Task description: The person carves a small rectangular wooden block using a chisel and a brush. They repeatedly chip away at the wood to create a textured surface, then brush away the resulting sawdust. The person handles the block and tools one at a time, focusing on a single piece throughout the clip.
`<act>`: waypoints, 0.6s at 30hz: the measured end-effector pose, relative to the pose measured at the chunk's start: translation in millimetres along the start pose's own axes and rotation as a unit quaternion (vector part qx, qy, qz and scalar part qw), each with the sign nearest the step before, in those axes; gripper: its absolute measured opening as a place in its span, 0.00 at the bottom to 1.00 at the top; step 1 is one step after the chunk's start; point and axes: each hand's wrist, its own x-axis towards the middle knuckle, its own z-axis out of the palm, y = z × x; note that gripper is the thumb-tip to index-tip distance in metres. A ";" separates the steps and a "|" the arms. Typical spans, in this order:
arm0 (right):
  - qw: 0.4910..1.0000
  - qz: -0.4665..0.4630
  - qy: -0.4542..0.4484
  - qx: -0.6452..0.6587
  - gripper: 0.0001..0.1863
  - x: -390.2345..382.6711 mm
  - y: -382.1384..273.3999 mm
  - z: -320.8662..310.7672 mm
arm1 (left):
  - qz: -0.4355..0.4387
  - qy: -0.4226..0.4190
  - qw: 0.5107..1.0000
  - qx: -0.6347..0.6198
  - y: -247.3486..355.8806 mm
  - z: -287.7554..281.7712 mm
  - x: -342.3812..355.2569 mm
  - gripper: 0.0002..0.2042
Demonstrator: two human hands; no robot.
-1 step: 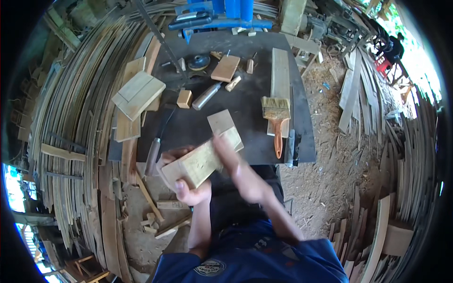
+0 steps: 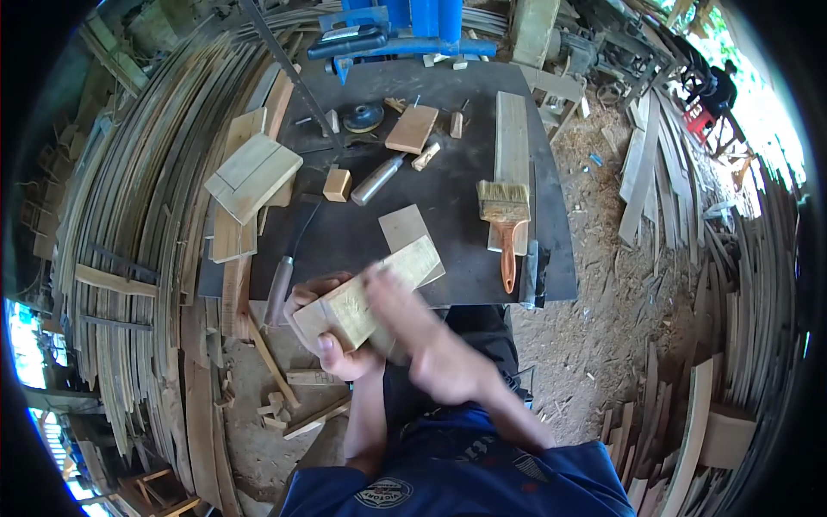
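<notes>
A pale, box-like wooden block (image 2: 349, 312) is held tilted over the table's near edge. My left hand (image 2: 345, 358) grips its lower left end, with the thumb along the near side. Across the block's upper face lies my right hand (image 2: 422, 340); motion smears its fingers, and whether anything is under them cannot be made out. Just beyond the block, partly covered by it, a thin flat wood piece (image 2: 401, 226) rests on the dark tabletop (image 2: 448, 207). Beside my left hand is a long-handled tool (image 2: 278, 291) with a dark blade.
A wide paintbrush (image 2: 506, 215) lies over a pale board (image 2: 512, 129) at the right. Farther back are a metal-handled tool (image 2: 377, 179), a small wood cube (image 2: 337, 184), a reddish block (image 2: 412, 129) and a round disc (image 2: 363, 117). Stacked planks (image 2: 155, 172) line the left.
My right hand has slid along the block, toward me and to the left. The left hand keeps its grip, and the block has shifted only slightly.
</notes>
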 end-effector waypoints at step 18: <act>0.976 0.155 0.128 0.079 0.32 -8.4 59.8 -14.2 | 0.164 -0.015 0.986 0.030 4.4 -2.5 -26.8 0.25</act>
